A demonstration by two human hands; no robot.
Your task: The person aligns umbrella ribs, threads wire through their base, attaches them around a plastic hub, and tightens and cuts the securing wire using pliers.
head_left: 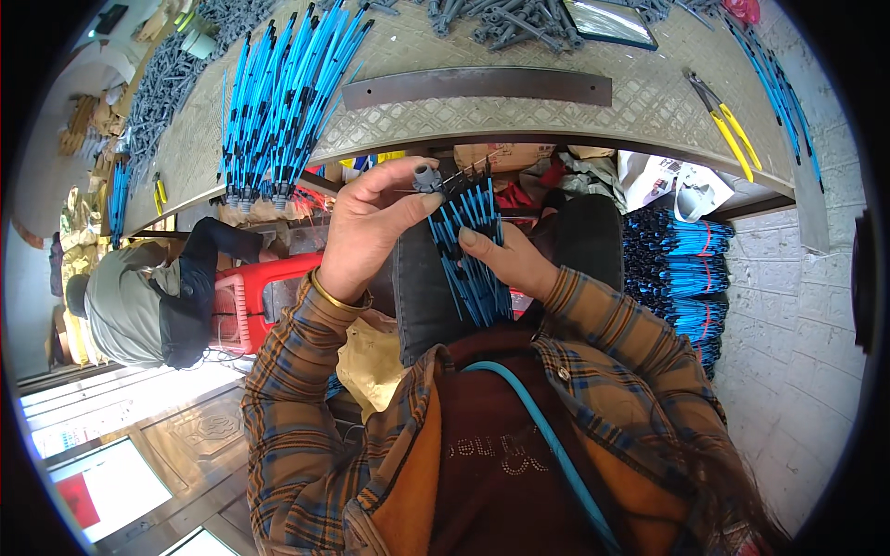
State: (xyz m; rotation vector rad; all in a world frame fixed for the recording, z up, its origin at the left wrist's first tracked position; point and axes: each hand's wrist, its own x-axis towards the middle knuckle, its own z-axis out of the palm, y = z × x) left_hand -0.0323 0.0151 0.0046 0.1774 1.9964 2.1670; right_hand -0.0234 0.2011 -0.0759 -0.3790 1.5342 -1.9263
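The hands work in the small gap under the table edge (556,139). A flat metal bar (477,88) and a pile of blue sticks (287,93) block the tabletop ahead, with bare room between them. Blue bundles (681,269) crowd the right

Workbench (519,116); blue tubes (287,83), pliers (728,125), metal bar (477,86)

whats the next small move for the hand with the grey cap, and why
Probably push the small grey cap, pinched in the left hand, down onto the tip of a blue rod. The right hand holds the bundle of blue rods fanned just below it, and the cap sits right at their upper ends.
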